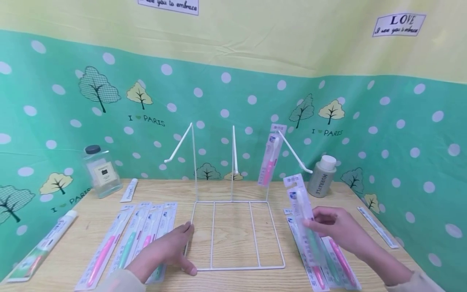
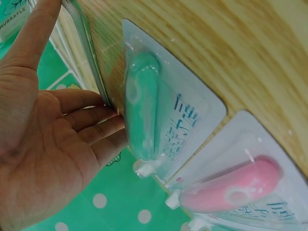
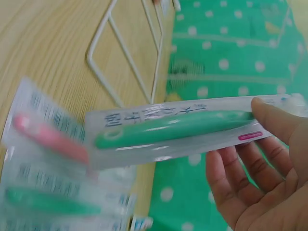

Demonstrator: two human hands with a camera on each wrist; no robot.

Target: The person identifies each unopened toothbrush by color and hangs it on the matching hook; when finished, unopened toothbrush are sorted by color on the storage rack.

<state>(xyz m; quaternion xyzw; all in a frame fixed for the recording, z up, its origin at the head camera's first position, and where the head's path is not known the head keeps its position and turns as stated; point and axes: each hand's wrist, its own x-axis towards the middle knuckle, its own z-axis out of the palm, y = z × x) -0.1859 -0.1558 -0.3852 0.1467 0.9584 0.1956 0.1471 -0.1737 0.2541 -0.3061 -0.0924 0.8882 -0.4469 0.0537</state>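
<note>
My right hand [image 1: 341,229] pinches a packaged green toothbrush [image 3: 168,129] between thumb and fingers, its hang-hole end tilted up. It is held above several packaged toothbrushes [image 1: 344,261] lying to the right of a white wire display rack [image 1: 237,268]. Beside the rack's base, my left hand [image 1: 169,245] rests at the left rail, thumb by the front corner and fingers extended. A packaged pink toothbrush [image 1: 270,162] hangs on the rack's right hook [image 1: 295,155]; the left hook [image 1: 178,144] and middle hook [image 1: 235,152] bear nothing.
Several packaged toothbrushes [image 1: 106,255] lie in a row left of the rack. A toothpaste tube [image 1: 45,247], a small white tube [image 1: 129,190] and a clear bottle [image 1: 103,172] stand or lie farther left. At right are a grey bottle [image 1: 322,177] and a slim packet [image 1: 377,227].
</note>
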